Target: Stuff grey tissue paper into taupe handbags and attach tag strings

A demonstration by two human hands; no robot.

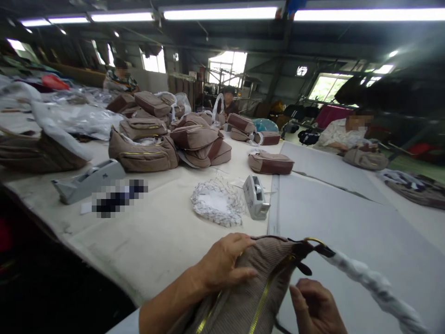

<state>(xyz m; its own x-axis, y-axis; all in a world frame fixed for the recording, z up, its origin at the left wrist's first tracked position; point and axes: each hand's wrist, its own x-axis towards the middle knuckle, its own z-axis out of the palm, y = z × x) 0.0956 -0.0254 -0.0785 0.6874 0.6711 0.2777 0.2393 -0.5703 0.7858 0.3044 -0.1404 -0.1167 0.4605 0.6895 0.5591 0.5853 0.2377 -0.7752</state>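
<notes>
A taupe ribbed fabric bag (257,283) with gold zippers lies at the near edge of the table in front of me. My left hand (224,264) presses flat on its upper left side, fingers spread over the fabric. My right hand (314,306) hovers at the bag's lower right, fingers curled and apart, just beside the zipper and a small dark pull tab (304,268). A strap wrapped in white paper (368,280) runs from a gold ring (314,241) at the bag's top corner off to the right.
A pile of similar taupe bags (167,139) fills the middle of the table. Two grey tape dispensers (88,180) (255,197) and a heap of white netting (217,203) lie nearer. Grey felt sheet (347,222) covers the right. Other people sit at the far and right sides.
</notes>
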